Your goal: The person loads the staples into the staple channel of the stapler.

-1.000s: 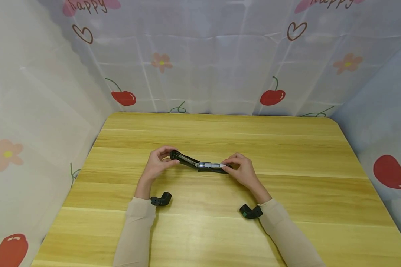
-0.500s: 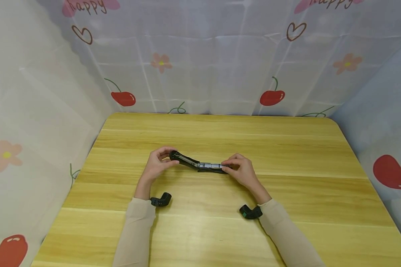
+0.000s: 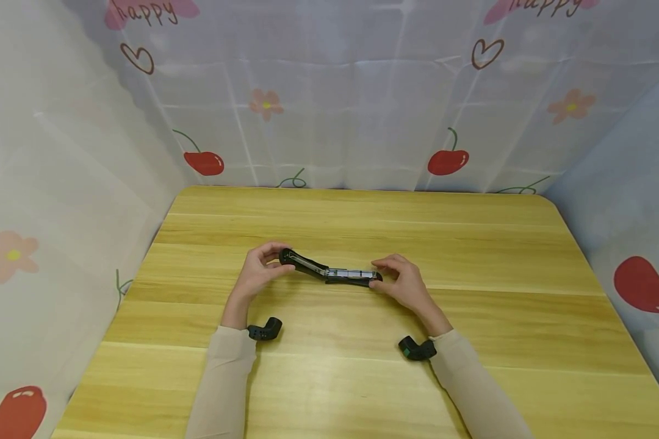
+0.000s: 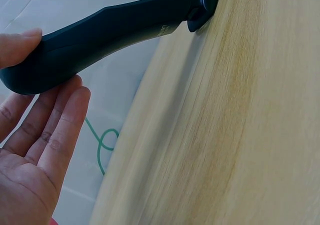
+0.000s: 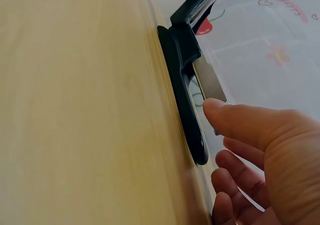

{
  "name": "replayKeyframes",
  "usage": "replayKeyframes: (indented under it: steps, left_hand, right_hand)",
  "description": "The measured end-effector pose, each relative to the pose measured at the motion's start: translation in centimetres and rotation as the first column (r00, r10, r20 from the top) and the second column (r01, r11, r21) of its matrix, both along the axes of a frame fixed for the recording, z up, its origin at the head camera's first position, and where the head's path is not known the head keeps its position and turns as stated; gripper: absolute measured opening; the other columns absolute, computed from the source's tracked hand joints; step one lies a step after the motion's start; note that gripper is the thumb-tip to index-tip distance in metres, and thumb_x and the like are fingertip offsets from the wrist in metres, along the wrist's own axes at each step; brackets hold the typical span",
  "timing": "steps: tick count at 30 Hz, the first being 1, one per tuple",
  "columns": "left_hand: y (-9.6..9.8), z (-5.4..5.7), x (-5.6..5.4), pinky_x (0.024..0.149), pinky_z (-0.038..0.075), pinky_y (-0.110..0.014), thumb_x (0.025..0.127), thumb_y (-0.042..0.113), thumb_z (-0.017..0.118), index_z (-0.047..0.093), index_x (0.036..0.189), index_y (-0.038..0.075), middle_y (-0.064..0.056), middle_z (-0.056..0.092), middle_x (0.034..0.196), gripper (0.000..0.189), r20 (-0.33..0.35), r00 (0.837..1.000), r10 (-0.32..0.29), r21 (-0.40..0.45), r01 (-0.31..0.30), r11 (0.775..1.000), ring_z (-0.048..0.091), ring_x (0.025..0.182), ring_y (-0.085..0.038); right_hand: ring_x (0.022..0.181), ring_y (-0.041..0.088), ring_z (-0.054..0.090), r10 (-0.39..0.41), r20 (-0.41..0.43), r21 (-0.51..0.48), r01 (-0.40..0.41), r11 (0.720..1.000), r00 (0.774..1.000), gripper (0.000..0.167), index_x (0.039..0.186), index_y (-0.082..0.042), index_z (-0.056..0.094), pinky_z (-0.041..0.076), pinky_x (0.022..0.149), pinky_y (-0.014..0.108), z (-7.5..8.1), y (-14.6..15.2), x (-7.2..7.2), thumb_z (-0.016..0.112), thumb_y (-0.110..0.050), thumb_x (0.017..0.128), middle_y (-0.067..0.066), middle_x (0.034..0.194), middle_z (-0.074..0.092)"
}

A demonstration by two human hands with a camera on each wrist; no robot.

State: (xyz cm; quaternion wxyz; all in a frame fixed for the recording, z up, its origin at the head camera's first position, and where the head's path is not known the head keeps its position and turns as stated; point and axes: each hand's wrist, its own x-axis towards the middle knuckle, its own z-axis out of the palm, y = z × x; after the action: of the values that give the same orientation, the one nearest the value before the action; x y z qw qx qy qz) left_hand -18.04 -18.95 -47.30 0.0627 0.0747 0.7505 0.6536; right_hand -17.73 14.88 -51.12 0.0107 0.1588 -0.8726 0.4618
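A black stapler (image 3: 352,281) lies folded open on the wooden table, its top arm (image 3: 306,262) tilted up to the left. The metal staple channel (image 3: 351,273) faces up on the base. My left hand (image 3: 257,271) grips the rounded end of the top arm between thumb and fingers, as the left wrist view also shows. At the base's far right end is my right hand (image 3: 406,283), thumb and fingers parted around it. In the right wrist view its thumb (image 5: 240,122) overlaps the end of the metal channel (image 5: 210,80); whether it touches is unclear. The other fingers curve loosely below.
The wooden table (image 3: 329,378) stretches around the hands, its back edge meeting a printed curtain (image 3: 329,122). Black wrist-worn devices (image 3: 265,329) sit at both wrists, just above the tabletop.
My right fingers pinched at the silver piece in the channel's right end; now they have parted and drawn slightly right, uncovering that end. The left hand and the stapler have stayed put.
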Motion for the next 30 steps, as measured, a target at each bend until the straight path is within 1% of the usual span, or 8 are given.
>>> replayKeyframes:
  steps: [3,7,9,14,20,24,26,30]
  left_hand:
    - [0.0,0.1,0.1,0.078,0.051,-0.019,0.083,0.001,0.074,0.060,0.124,-0.006,-0.017,0.055,0.127,0.044,0.001,1.000,0.000,-0.004,0.000,1.000,0.055,0.101,-0.012]
    - [0.0,0.0,0.1,0.078,0.051,-0.018,0.083,0.002,0.075,0.060,0.124,-0.005,-0.017,0.054,0.129,0.044,0.003,1.000,0.000,-0.010,0.000,1.000,0.055,0.102,-0.013]
    - [0.0,-0.1,0.1,0.078,0.051,-0.018,0.083,0.002,0.075,0.060,0.125,-0.005,-0.018,0.054,0.129,0.044,0.005,1.000,0.000,-0.008,0.000,1.000,0.055,0.102,-0.013]
    - [0.1,-0.1,0.0,0.079,0.051,-0.019,0.083,0.003,0.075,0.059,0.125,-0.006,-0.019,0.053,0.129,0.046,0.003,1.000,0.001,-0.001,-0.001,1.000,0.055,0.101,-0.013]
    - [0.3,0.2,0.2,0.080,0.052,-0.018,0.083,0.001,0.075,0.060,0.125,-0.005,-0.017,0.054,0.129,0.045,-0.005,1.000,0.015,0.000,-0.015,1.000,0.055,0.103,-0.012]
    - [0.9,0.3,0.3,0.083,0.052,-0.019,0.081,-0.002,0.076,0.059,0.126,-0.007,-0.020,0.056,0.128,0.048,-0.044,0.998,0.037,0.033,-0.035,0.999,0.057,0.104,-0.008]
    - [1.4,0.2,0.3,0.084,0.053,-0.020,0.080,-0.005,0.075,0.058,0.126,-0.010,-0.016,0.060,0.124,0.049,-0.074,0.996,0.050,0.070,-0.045,0.997,0.059,0.102,-0.006]
    - [2.7,0.3,0.3,0.082,0.054,-0.020,0.078,-0.011,0.073,0.058,0.121,-0.015,0.002,0.066,0.109,0.046,-0.128,0.989,0.069,0.162,-0.048,0.986,0.061,0.098,-0.006]
  right_hand:
    - [0.091,0.021,0.057,0.008,0.023,0.028,-0.008,1.000,1.000,0.046,0.118,-0.006,0.070,0.047,0.077,0.033,0.1,0.2,0.0,0.085,-0.017,0.076,0.008,0.105,0.066]
    - [0.092,0.020,0.058,0.036,0.035,0.073,-0.039,0.997,0.999,0.047,0.119,-0.006,0.070,0.049,0.079,0.034,0.0,0.3,0.1,0.085,-0.018,0.076,0.006,0.105,0.065]
    - [0.092,0.020,0.058,0.049,0.030,0.097,-0.051,0.994,0.998,0.046,0.118,-0.006,0.070,0.050,0.079,0.033,-0.1,0.3,0.1,0.085,-0.017,0.076,0.006,0.105,0.066]
    - [0.089,0.020,0.057,0.056,0.009,0.133,-0.057,0.989,0.998,0.040,0.113,-0.006,0.072,0.047,0.075,0.031,0.0,0.3,0.0,0.084,-0.014,0.076,0.006,0.102,0.066]
    - [0.085,0.020,0.056,0.065,-0.006,0.134,-0.064,0.989,0.998,0.035,0.109,-0.005,0.074,0.046,0.072,0.031,0.3,0.1,0.1,0.084,-0.012,0.076,0.007,0.098,0.065]
    - [0.085,0.019,0.055,0.065,0.000,0.136,-0.064,0.989,0.998,0.034,0.109,-0.006,0.074,0.046,0.072,0.030,0.2,0.2,0.0,0.083,-0.013,0.077,0.006,0.099,0.065]
    - [0.086,0.018,0.055,0.062,0.005,0.137,-0.063,0.989,0.998,0.034,0.110,-0.007,0.074,0.046,0.073,0.029,0.1,0.3,-0.1,0.083,-0.014,0.078,0.005,0.099,0.065]
    - [0.087,0.017,0.056,0.058,0.012,0.132,-0.059,0.990,0.998,0.034,0.110,-0.007,0.074,0.046,0.074,0.029,0.0,0.3,-0.2,0.083,-0.014,0.078,0.005,0.100,0.066]
